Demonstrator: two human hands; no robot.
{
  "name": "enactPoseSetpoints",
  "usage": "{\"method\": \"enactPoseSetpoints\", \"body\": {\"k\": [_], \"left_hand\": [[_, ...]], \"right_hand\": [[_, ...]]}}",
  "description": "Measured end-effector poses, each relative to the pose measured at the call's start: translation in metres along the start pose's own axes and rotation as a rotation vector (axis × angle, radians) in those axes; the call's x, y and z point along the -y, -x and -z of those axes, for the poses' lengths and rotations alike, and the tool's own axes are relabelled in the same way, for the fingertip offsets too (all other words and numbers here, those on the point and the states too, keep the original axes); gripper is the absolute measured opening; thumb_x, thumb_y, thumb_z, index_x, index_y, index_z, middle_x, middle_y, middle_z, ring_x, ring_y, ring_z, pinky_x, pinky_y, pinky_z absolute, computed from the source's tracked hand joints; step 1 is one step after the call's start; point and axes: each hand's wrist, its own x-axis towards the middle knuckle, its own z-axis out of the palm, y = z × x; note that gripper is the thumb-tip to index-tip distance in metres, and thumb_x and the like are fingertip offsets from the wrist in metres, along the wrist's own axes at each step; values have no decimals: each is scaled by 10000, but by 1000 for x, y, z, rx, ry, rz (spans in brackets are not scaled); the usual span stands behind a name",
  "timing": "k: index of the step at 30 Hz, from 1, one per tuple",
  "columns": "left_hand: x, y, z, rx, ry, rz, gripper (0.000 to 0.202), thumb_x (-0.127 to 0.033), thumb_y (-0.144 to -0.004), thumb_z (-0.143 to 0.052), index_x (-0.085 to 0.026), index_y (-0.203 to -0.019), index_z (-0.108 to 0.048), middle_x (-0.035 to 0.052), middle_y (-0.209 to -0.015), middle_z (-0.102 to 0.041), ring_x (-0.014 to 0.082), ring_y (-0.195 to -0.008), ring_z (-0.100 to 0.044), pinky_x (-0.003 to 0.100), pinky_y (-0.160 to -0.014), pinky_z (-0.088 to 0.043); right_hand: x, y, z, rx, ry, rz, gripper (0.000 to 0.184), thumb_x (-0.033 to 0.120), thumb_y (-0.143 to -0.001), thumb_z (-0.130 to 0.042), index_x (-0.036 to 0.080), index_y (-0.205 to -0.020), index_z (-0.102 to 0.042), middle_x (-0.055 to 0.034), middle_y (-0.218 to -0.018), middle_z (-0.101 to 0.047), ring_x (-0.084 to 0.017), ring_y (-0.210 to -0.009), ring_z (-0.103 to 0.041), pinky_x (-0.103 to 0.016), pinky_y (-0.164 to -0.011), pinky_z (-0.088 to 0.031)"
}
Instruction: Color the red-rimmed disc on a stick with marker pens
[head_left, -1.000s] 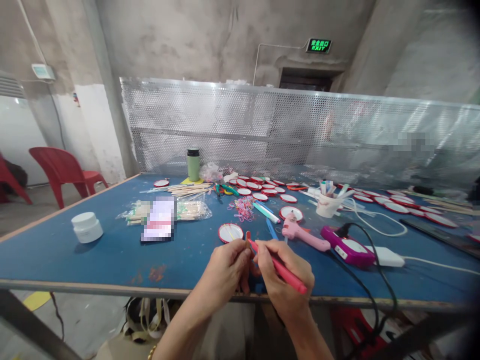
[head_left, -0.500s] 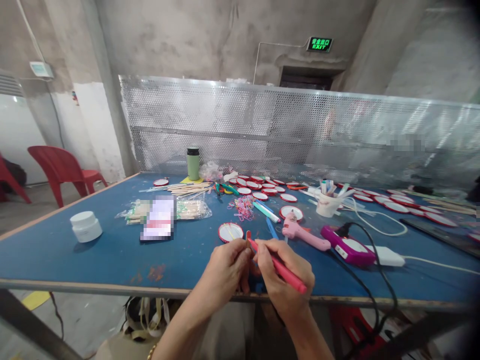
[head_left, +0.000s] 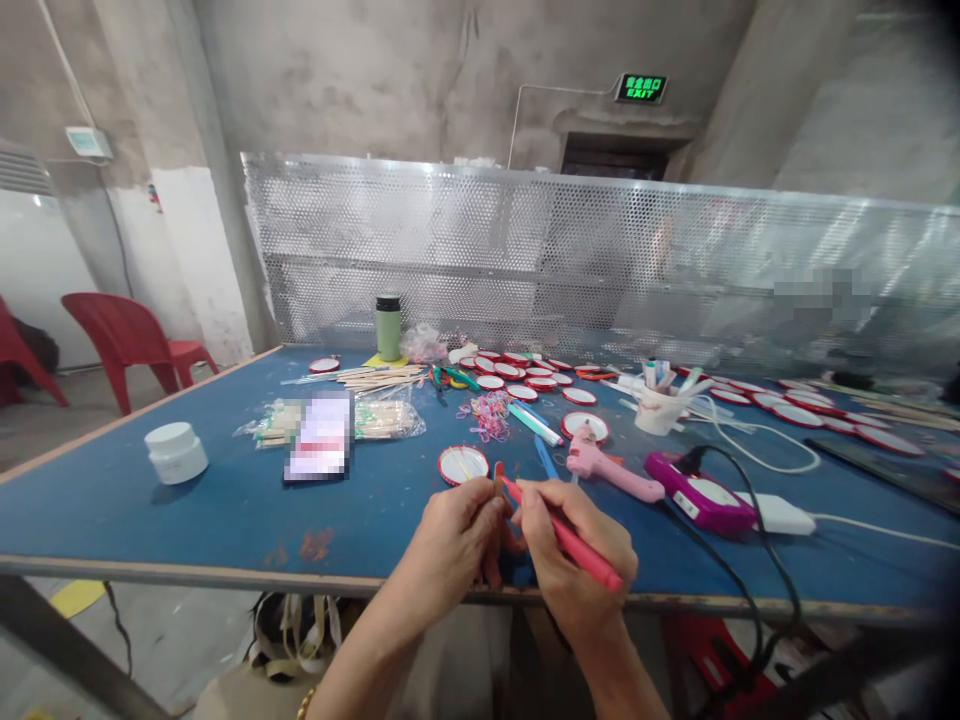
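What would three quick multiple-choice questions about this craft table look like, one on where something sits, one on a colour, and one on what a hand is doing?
1. Where does the white jar stand?
A. on the table's left part
B. beside the glue gun
C. on the red chair

2. What colour is the glue gun?
A. green
B. pink
C. black

3. What is the right hand doing?
A. lying flat and open
B. gripping a red pen
C. holding the green bottle

Answers:
1 A, the jar stands alone on the blue table, left of the blurred phone.
2 B, its body lying right of the hands is pink.
3 B, its fingers close around the red pen, whose tip meets a small piece pinched in the left hand.
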Motion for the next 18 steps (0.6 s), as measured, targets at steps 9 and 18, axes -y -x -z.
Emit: {"method": "enactPoseSetpoints", "body": {"k": [9,18], "left_hand": [[1,0,1,4,-5,6,311,-439,-950,-443,-192,-769,-499,-50,-525,-516,82,-398,-506,157,-377,-349],[-1,0,1,18,-4,-1,302,-427,-952,-432,-190,-781,-505,-48,-531,-517,79,-395,-500,157,-378,-339]], "right_hand": [[0,-1,-1,7,9,9,140,190,-925,-583,192,-812,-667,38,-641,-675,-85,-519,-624,-198,-558,-481],[-1,1,0,-20,16,-35,151,205,-929,-584,198,-806,-671,31,-622,-674,-100,-495,-628,-209,-534,-486]]}}
